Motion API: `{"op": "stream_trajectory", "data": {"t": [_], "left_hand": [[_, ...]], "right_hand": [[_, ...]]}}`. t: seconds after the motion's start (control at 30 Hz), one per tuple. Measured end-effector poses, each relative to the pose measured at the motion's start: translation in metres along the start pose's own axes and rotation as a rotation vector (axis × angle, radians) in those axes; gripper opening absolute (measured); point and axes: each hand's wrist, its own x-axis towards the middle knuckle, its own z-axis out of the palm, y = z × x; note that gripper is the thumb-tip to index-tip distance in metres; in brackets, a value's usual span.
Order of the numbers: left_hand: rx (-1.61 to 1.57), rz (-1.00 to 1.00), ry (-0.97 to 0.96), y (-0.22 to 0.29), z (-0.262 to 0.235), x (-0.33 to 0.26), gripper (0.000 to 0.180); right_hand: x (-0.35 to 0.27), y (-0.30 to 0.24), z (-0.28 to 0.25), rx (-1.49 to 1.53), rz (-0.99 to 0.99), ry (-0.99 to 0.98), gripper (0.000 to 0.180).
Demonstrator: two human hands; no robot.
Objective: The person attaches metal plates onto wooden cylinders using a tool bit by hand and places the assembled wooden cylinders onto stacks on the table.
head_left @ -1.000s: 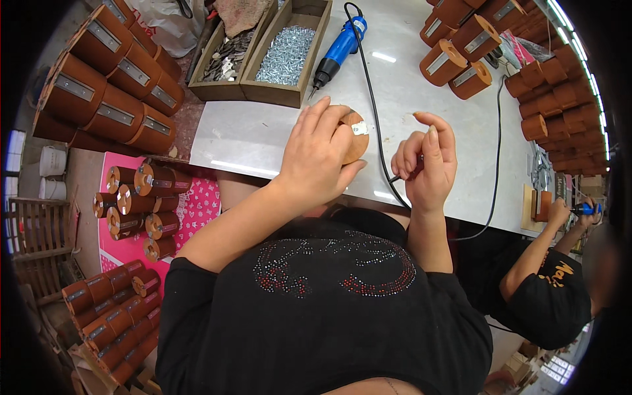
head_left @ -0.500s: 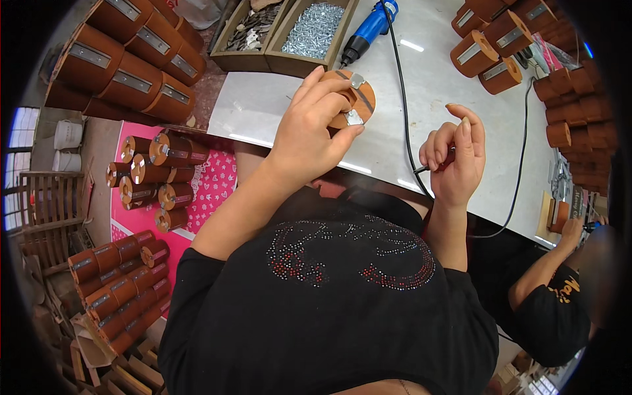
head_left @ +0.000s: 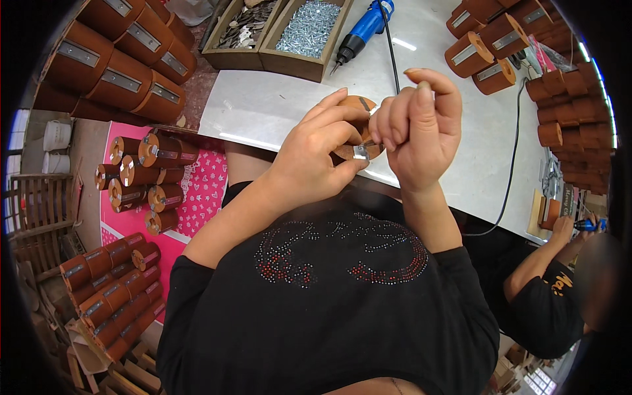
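My left hand [head_left: 316,151] is closed round a short brown wooden cylinder [head_left: 357,103] at the front edge of the white table, its fingers lying over the top end. A small shiny metal plate [head_left: 360,152] sits on that end, close to my thumb. My right hand [head_left: 421,131] is closed, its index finger crooked upward, against the cylinder's right side. From its fist a slim dark tool [head_left: 370,143] points at the end of the cylinder, beside the metal plate. Most of the tool is hidden inside the fist, so its exact kind does not show.
A blue electric screwdriver [head_left: 364,33] with a black cord lies beyond the cylinder. Left of it stand wooden trays of screws [head_left: 309,29] and flat metal pieces [head_left: 247,26]. Brown cylinders are stacked left [head_left: 122,82] and right [head_left: 495,77]. A co-worker [head_left: 546,289] works at right.
My right hand has moved left and up to the cylinder, bringing the slim tool to its end. The cylinder in my left hand has come slightly nearer to me.
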Motion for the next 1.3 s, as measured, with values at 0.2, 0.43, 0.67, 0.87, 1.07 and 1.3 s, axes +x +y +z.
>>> {"op": "stream_trajectory", "data": {"t": [0.2,0.43,0.67,0.87,1.07,1.3], "left_hand": [[-0.002,0.052,0.048,-0.002,0.003,-0.001,0.017],[-0.005,0.06,0.052,0.0,0.002,0.002,0.017],[-0.093,-0.036,0.059,0.001,0.003,-0.002,0.018],[-0.048,-0.06,0.022,-0.002,0.001,-0.004,0.02],[-0.104,-0.104,0.09,0.002,0.001,-0.004,0.02],[-0.074,0.011,0.096,-0.003,0.002,0.0,0.016]], "right_hand": [[-0.004,0.002,0.0,-0.012,-0.007,-0.023,0.015],[-0.003,0.007,0.0,-0.008,-0.01,-0.057,0.015],[0.0,-0.003,-0.002,-0.016,0.099,-0.242,0.016],[0.012,-0.02,0.017,-0.651,0.217,-0.252,0.017],[-0.001,-0.008,0.031,-0.477,0.196,-0.033,0.025],[0.0,0.009,0.024,-0.389,-0.021,-0.039,0.014]]}}
